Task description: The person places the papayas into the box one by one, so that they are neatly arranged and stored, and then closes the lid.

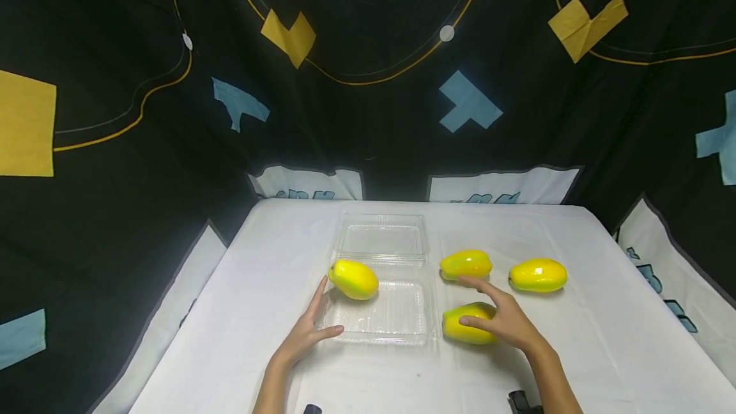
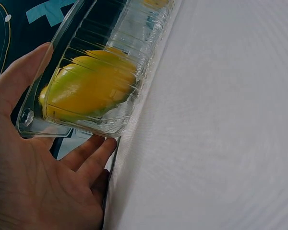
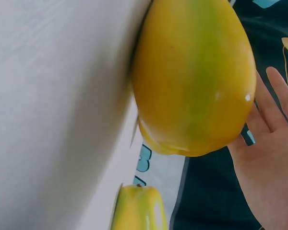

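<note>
A clear plastic clamshell box [image 1: 402, 312] lies unfolded on the table, its lid [image 1: 382, 235] spread out at the back. One yellow-green papaya [image 1: 353, 279] sits in the back left part of the base. My left hand [image 1: 307, 331] is at the base's left edge, thumb and fingers spread; the left wrist view shows it close around the box corner, contact unclear. Over the front papaya [image 1: 456, 326] my right hand [image 1: 506, 318] hovers with fingers apart, partly covering it in the head view. In the right wrist view this papaya [image 3: 192, 72] stands before the open palm.
Two more papayas, one behind the right hand [image 1: 466, 262] and one farther right [image 1: 538, 275], lie on the white-covered table [image 1: 218, 350]. A black curtain [image 1: 368, 133] with yellow and blue patches hangs beyond the table's back edge.
</note>
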`<state>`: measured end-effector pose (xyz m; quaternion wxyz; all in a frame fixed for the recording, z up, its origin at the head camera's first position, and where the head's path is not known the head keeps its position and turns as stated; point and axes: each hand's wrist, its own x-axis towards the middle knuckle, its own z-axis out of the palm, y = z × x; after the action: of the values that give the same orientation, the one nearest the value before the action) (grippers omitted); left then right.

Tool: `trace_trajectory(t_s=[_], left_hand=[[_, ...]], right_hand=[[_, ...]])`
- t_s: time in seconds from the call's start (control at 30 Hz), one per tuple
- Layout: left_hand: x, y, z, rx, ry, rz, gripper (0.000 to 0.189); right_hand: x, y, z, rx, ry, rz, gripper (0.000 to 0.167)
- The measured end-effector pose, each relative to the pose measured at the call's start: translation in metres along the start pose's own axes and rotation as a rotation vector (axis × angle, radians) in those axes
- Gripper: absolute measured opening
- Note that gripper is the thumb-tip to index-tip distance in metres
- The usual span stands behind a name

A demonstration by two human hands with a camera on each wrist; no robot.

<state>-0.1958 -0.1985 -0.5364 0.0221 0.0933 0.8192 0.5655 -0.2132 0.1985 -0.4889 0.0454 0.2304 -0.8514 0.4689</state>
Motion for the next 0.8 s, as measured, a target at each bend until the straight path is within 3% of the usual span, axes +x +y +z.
trace_trajectory(t_s=[0.3, 0.6, 0.8], left_hand=[[0.001, 0.001, 0.001, -0.003, 0.006, -0.028, 0.100], [0.000, 0.000, 0.000, -0.012, 0.001, -0.010, 0.101], [0.000, -0.001, -0.001, -0.018, -0.006, -0.014, 0.102]], right_hand=[[-0.002, 0.012, 0.007, 0.008, -0.073, 0.030, 0.068], [-0.003, 0.014, 0.007, -0.022, -0.128, 0.123, 0.069], [-0.006, 0.018, 0.006, -0.065, -0.164, 0.140, 0.067]])
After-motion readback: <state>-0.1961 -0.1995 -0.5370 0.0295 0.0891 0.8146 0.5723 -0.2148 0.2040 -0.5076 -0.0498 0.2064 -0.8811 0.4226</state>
